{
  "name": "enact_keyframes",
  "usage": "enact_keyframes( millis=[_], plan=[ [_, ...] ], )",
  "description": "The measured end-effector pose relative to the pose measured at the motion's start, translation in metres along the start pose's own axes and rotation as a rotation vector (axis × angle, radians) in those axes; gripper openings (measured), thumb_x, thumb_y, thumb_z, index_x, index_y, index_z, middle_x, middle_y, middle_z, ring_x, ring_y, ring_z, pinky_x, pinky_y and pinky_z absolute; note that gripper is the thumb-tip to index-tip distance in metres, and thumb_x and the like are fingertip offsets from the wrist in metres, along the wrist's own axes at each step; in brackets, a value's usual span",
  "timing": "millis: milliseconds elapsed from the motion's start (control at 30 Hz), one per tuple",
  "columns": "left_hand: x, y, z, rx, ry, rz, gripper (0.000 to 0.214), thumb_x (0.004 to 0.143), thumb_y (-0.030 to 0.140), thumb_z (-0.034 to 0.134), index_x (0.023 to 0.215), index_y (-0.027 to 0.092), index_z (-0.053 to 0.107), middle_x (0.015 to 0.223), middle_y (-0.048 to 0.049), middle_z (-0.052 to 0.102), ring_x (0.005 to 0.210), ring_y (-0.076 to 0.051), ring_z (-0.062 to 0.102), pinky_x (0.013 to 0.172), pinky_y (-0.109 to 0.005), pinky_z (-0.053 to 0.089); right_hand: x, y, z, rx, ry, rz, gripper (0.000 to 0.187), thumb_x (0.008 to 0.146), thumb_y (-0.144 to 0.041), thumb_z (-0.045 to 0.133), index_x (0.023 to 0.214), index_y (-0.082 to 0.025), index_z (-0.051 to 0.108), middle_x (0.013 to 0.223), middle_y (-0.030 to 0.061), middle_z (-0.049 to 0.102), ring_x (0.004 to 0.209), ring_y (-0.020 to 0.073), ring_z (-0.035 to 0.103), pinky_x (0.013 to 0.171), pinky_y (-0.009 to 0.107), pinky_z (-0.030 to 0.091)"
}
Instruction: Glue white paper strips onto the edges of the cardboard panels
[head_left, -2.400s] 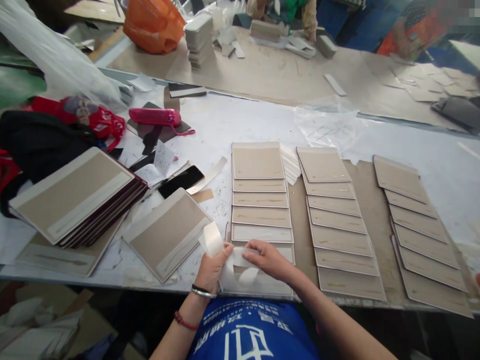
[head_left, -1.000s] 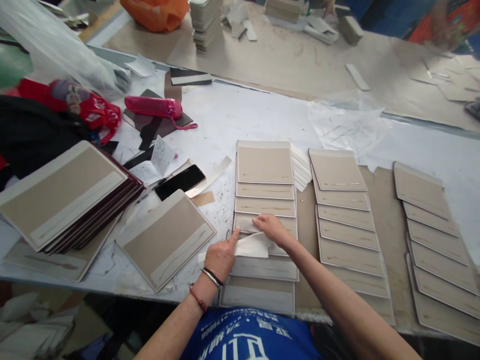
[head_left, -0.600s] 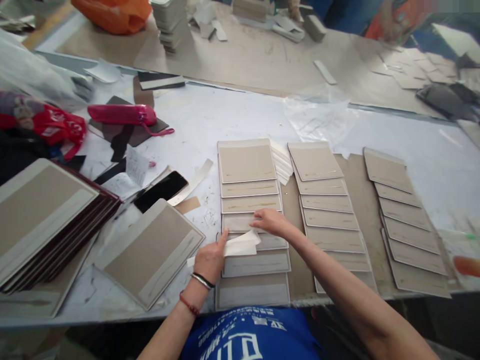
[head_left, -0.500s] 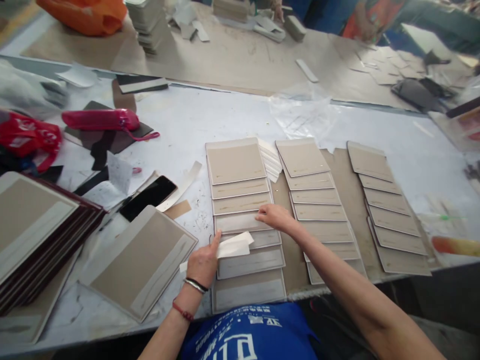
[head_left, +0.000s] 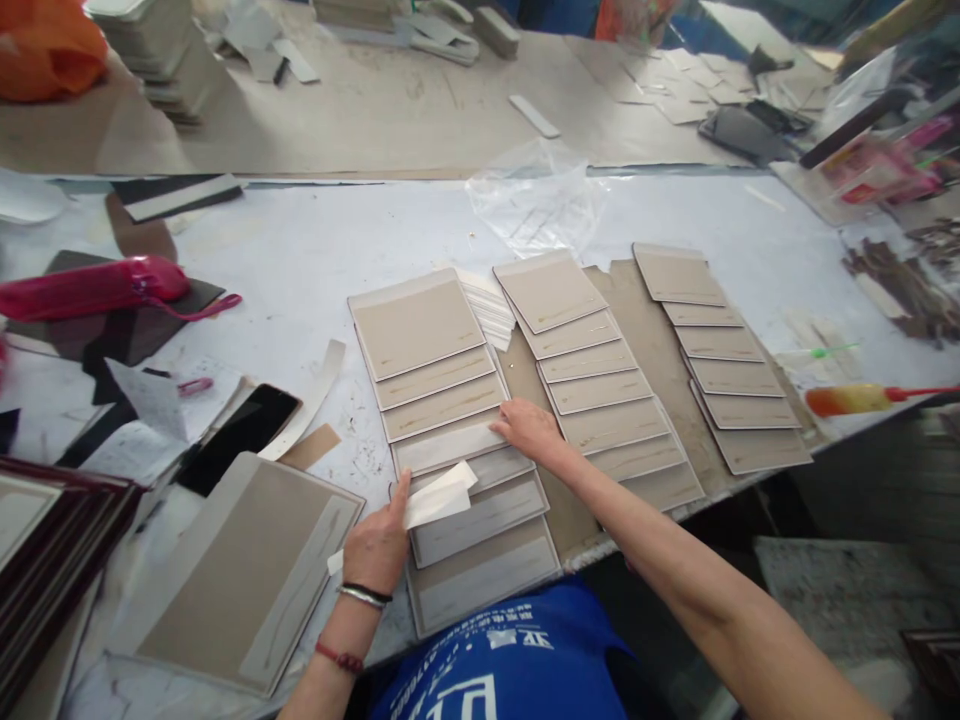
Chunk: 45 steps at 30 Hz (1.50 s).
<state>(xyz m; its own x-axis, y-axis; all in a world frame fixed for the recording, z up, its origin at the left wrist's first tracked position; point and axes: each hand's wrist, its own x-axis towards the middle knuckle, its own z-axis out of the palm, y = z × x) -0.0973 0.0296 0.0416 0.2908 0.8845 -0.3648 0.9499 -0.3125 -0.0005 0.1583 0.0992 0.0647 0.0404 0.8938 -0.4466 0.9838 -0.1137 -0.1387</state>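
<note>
Overlapping grey-brown cardboard panels lie in three columns on the white table. My left hand (head_left: 380, 540) is closed on white paper strips (head_left: 442, 495) at the near end of the left column (head_left: 427, 385), thumb raised. My right hand (head_left: 529, 428) lies flat, fingers stretched, pressing a pale strip (head_left: 450, 447) onto a panel of that column. The middle column (head_left: 589, 375) and the right column (head_left: 724, 370) lie to the right of that hand.
A large panel (head_left: 240, 570) lies at the near left beside a black phone (head_left: 240, 435) and a stack with dark red edges (head_left: 45, 530). A pink pouch (head_left: 94, 285) is far left. Clear plastic (head_left: 536, 200) lies behind the columns. An orange-handled duster (head_left: 862, 398) rests at the right edge.
The view has swung to the right. My right hand has slid rightward along the pale strip on the left column. My left hand has stayed closed on the white strips.
</note>
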Motion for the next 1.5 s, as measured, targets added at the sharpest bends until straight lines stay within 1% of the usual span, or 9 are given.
enact_keyframes(
  millis=[600,767,833,1000,1133,1233,1300,1367,1500],
  plan=[
    [0.000,0.001,0.005,-0.002,-0.020,-0.021,0.063,0.076,0.004,0.041,0.136,0.022,0.035,0.057,-0.0024,0.059,0.052,-0.016,0.056,0.049,-0.024,0.042,-0.005,0.006,0.016,-0.054,0.135,-0.077,0.020,0.084,-0.037,0.054,0.090,-0.018,0.057,0.093,0.0076,0.059,0.088,0.0197,0.053,0.070,0.027,0.039],
    [0.000,0.001,0.006,0.007,-0.014,-0.021,0.061,0.077,0.005,0.040,0.135,0.021,0.035,0.058,-0.0029,0.060,0.052,-0.015,0.056,0.050,-0.024,0.041,-0.013,0.000,0.018,-0.097,0.266,-0.061,0.024,0.083,-0.033,0.055,0.100,-0.016,0.057,0.100,0.0131,0.058,0.094,0.0248,0.050,0.076,0.033,0.040],
    [0.000,0.001,0.006,0.008,-0.012,-0.023,0.061,0.077,0.005,0.041,0.135,0.021,0.036,0.057,-0.0027,0.060,0.051,-0.015,0.055,0.050,-0.023,0.041,-0.022,-0.009,0.025,-0.059,0.337,-0.129,0.030,0.086,-0.029,0.050,0.112,-0.015,0.054,0.111,0.0156,0.056,0.102,0.0264,0.049,0.083,0.036,0.039],
    [0.000,0.002,0.005,-0.022,-0.007,-0.023,0.062,0.075,0.005,0.042,0.135,0.022,0.036,0.057,-0.0030,0.060,0.051,-0.015,0.056,0.049,-0.022,0.040,-0.046,-0.027,0.060,0.064,0.320,-0.608,0.052,0.087,-0.040,0.045,0.129,-0.010,0.043,0.134,0.0159,0.044,0.129,0.0245,0.031,0.105,0.041,0.026],
    [0.002,0.001,0.004,-0.062,-0.036,-0.039,0.063,0.075,0.005,0.041,0.135,0.023,0.035,0.059,-0.0042,0.063,0.053,-0.017,0.058,0.050,-0.024,0.041,-0.054,-0.011,0.072,0.037,0.301,-0.471,0.054,0.087,-0.038,0.045,0.130,-0.005,0.042,0.137,0.0176,0.039,0.130,0.0253,0.030,0.108,0.042,0.023],
    [0.003,-0.004,-0.004,-0.265,-0.075,-0.082,0.058,0.077,0.008,0.040,0.134,0.024,0.038,0.068,-0.0048,0.066,0.057,-0.017,0.058,0.054,-0.026,0.043,-0.057,0.000,0.066,0.079,0.367,-0.210,0.047,0.087,-0.027,0.043,0.126,-0.002,0.045,0.134,0.0212,0.041,0.128,0.0278,0.032,0.106,0.044,0.024],
    [0.001,-0.007,-0.015,-0.563,-0.052,-0.111,0.050,0.077,0.015,0.044,0.127,0.021,0.046,0.073,-0.0034,0.065,0.060,-0.015,0.056,0.058,-0.025,0.044,-0.061,-0.003,0.058,0.206,0.372,-0.123,0.041,0.085,-0.020,0.041,0.122,-0.003,0.049,0.128,0.0218,0.048,0.124,0.0275,0.039,0.104,0.044,0.029],
    [-0.005,-0.007,-0.029,-0.950,-0.085,-0.158,0.043,0.076,0.028,0.048,0.117,0.016,0.052,0.063,0.0010,0.057,0.055,-0.012,0.050,0.055,-0.024,0.042,-0.067,-0.017,0.049,0.444,0.300,-0.151,0.037,0.084,-0.019,0.041,0.117,-0.009,0.053,0.120,0.0178,0.056,0.114,0.0244,0.049,0.097,0.040,0.037],
    [-0.018,0.004,-0.053,-1.611,-0.373,-0.222,0.039,0.074,0.045,0.046,0.095,0.014,0.052,0.046,0.0106,0.026,0.039,-0.007,0.027,0.042,-0.020,0.030,-0.080,-0.060,0.026,0.969,0.026,-0.221,0.029,0.083,-0.037,0.046,0.098,-0.017,0.059,0.095,0.0074,0.066,0.088,0.0180,0.060,0.077,0.030,0.047]
  ],
)
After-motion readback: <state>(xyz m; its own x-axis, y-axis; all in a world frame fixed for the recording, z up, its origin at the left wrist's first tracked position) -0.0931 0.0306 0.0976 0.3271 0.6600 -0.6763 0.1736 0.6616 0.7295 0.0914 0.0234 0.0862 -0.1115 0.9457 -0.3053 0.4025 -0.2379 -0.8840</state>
